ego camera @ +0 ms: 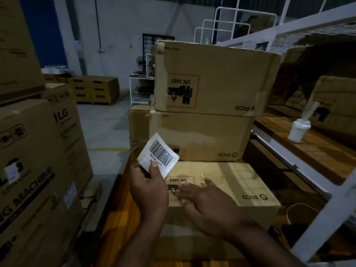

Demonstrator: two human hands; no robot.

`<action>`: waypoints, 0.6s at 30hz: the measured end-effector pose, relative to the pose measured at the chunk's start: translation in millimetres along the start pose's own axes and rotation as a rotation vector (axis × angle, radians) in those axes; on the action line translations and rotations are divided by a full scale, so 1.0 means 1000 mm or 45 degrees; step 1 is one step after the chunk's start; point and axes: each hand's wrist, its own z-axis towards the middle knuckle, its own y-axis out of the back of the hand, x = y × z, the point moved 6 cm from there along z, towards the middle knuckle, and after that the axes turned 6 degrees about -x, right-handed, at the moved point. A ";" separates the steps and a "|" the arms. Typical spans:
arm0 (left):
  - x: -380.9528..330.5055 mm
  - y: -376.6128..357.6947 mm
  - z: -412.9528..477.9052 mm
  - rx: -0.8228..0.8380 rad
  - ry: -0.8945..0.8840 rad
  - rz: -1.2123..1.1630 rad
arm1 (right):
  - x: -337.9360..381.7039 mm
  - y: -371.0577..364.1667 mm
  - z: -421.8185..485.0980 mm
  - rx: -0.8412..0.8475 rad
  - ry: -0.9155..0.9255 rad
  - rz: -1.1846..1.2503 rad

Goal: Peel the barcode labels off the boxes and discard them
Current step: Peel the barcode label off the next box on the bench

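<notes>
My left hand pinches a white barcode label between thumb and fingers, held up free of any box. Just to its right, my right hand hovers with fingers relaxed over the top of the nearest PICO cardboard box, above its UN 3481 mark. Behind that box stand two stacked PICO boxes, the lower one and the upper one.
Large LG cartons with small white labels stack on the left. A white metal rack with wooden shelves stands on the right, holding a white bottle and more boxes. Grey floor opens at the back left, with low cartons.
</notes>
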 end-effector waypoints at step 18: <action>-0.002 -0.003 0.002 0.038 0.000 0.019 | 0.010 -0.010 0.021 -0.160 0.067 0.056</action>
